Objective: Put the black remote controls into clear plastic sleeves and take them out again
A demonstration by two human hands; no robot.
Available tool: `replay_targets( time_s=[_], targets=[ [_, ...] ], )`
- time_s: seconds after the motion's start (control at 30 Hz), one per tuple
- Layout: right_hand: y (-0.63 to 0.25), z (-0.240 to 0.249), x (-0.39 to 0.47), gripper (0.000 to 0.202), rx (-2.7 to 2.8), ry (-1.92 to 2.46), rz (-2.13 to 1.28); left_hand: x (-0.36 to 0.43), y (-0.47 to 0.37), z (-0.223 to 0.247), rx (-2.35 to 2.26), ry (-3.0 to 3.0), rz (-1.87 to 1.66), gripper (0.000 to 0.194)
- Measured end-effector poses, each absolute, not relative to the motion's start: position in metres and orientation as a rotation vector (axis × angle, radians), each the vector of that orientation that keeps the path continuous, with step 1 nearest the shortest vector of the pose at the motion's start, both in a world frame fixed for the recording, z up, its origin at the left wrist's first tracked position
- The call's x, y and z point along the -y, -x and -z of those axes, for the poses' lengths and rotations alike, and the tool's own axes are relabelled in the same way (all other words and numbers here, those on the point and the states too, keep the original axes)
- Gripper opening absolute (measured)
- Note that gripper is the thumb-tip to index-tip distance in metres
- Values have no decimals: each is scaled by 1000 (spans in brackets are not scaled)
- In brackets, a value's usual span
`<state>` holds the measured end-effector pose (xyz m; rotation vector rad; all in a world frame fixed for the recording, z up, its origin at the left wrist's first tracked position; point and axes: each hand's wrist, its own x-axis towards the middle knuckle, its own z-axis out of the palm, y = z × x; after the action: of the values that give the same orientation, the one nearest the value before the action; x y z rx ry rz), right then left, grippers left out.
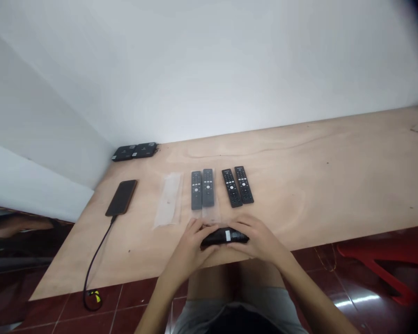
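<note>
Both hands grip a black remote control [220, 236] held sideways at the table's front edge, its back with a white label facing up. My left hand [194, 241] closes on its left end, and my right hand [252, 236] on its right end. Just beyond lie two remotes in clear plastic sleeves, a left one [196, 190] and a right one [208, 187]. To their right rest two bare black remotes, one nearer [231, 188] and one farther right [244, 184]. Flat clear plastic sleeves [168, 199] lie to the left of the sleeved remotes.
A phone [121, 197] with a dark cable [95, 260] hanging over the front edge lies on the wooden table [327, 185]. Two black boxes [134, 151] sit at the back left corner by the white wall. A red chair [386, 260] stands at the right.
</note>
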<state>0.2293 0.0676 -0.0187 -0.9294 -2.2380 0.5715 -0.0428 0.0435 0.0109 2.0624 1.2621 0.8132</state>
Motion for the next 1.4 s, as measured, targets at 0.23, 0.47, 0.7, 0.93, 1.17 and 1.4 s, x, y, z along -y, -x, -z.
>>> replay_targets(
  time_s=[0.23, 0.47, 0.7, 0.93, 1.17, 1.4],
  targets=[
    [-228, 17, -70, 52, 2252, 899, -519, -38, 63, -8, -1204, -1791, -852, 44],
    [-229, 14, -69, 52, 2229, 899, -546, -25, 77, -2, -1029, -1362, -999, 43],
    [-229, 14, -69, 49, 2217, 905, -580, -19, 88, 9, -998, -1334, -1073, 47],
    [-229, 13, -69, 49, 2213, 909, -601, -20, 87, 11, -1005, -1337, -1071, 47],
    [-229, 14, -68, 51, 2164, 891, -638, -17, 86, 9, -1035, -1317, -1175, 47],
    [-230, 10, -68, 52, 2106, 903, -729, -11, 86, 11, -1041, -1147, -1297, 50]
  ],
)
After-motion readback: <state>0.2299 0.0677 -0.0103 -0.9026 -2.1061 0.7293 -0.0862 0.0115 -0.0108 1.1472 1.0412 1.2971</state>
